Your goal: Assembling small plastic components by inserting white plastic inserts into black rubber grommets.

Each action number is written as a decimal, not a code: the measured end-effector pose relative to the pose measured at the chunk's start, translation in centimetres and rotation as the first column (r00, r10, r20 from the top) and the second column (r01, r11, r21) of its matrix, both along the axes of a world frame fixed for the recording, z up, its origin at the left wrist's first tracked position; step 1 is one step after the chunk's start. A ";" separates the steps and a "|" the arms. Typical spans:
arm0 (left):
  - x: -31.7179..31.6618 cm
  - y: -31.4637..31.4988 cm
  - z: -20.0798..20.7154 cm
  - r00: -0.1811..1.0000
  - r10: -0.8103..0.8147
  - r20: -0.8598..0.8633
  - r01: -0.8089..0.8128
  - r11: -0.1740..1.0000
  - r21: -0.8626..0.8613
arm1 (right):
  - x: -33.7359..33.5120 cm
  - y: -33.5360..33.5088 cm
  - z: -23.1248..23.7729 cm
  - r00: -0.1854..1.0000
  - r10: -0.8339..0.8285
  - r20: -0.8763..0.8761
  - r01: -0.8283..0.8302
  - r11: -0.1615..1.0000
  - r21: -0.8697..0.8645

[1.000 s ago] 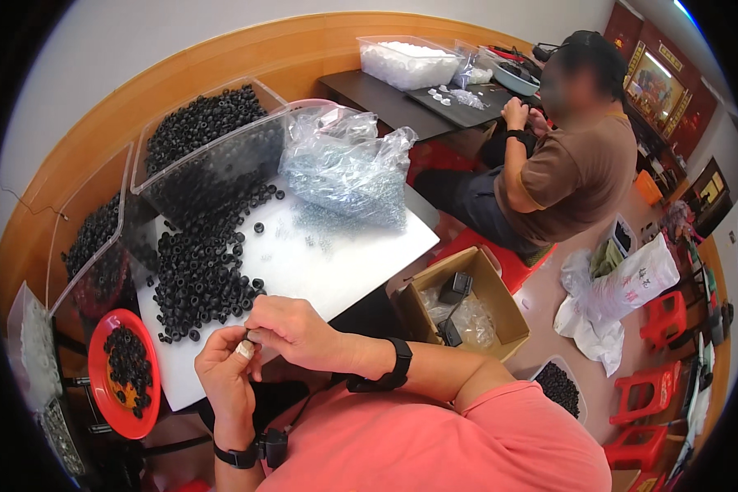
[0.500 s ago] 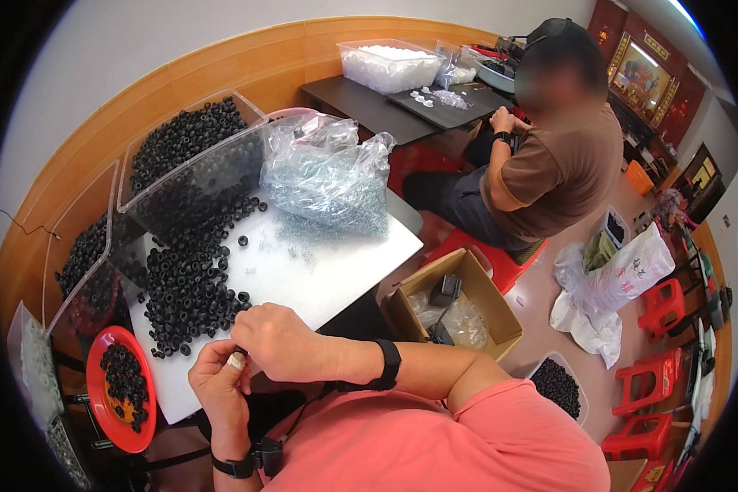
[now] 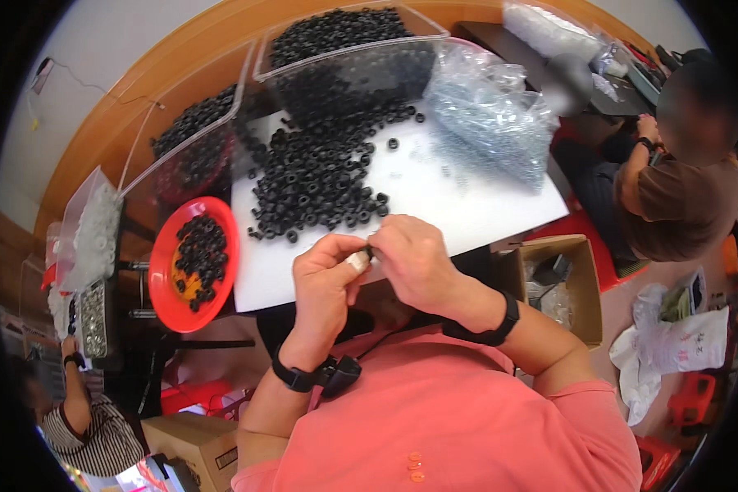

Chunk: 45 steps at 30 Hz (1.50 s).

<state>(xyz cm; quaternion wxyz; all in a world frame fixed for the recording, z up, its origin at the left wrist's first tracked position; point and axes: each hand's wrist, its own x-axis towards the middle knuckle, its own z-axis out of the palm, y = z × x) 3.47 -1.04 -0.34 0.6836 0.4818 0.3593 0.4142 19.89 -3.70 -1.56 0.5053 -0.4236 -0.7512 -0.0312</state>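
Note:
My left hand (image 3: 324,279) and my right hand (image 3: 416,261) meet just past the near edge of a white work board (image 3: 467,217). Between their fingertips they pinch a small black part (image 3: 370,251), mostly covered by the fingers. A white wrap (image 3: 357,261) goes round my left thumb. Beyond my hands, a loose heap of black ring-shaped parts (image 3: 312,176) spreads over the board. A clear plastic bag of small, shiny, pale pieces (image 3: 496,123) lies at the board's far right. Left of the board, a red plate (image 3: 231,271) holds more black parts.
Clear bins of black parts (image 3: 348,70) stand at the back. At the left are a tub of white pieces (image 3: 94,221) and a tray of metallic pieces (image 3: 95,320). A cardboard box (image 3: 586,303) stands at right. One co-worker (image 3: 676,193) sits right, another (image 3: 90,430) lower left.
The view has swung left, so the board and bins appear further right and a co-worker shows at lower left. Both hands stay together at the small black part.

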 end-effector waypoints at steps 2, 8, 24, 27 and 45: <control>-0.5 0.0 -0.1 1.000 -0.009 0.019 0.009 1.000 -0.003 | -0.2 -0.4 0.3 1.000 0.020 0.001 -0.020 0.999 -0.033; -0.7 -0.1 -0.1 0.998 -0.013 0.061 0.014 1.000 -0.015 | -1.1 -1.3 1.4 1.000 -0.001 0.007 0.002 0.993 -0.114; -0.9 0.5 0.5 0.977 -0.140 -0.163 0.157 0.983 0.093 | -0.4 0.3 1.0 0.983 -0.077 0.167 0.073 0.997 0.030; -1.0 0.6 0.5 0.987 -0.128 -0.099 0.135 0.988 0.072 | -1.2 0.6 0.8 0.986 -0.085 0.145 0.077 0.995 0.057; 0.8 0.2 -0.5 0.873 0.258 -0.414 0.229 0.533 0.815 | 1.3 0.9 4.6 0.872 -0.067 0.485 0.345 0.788 -0.510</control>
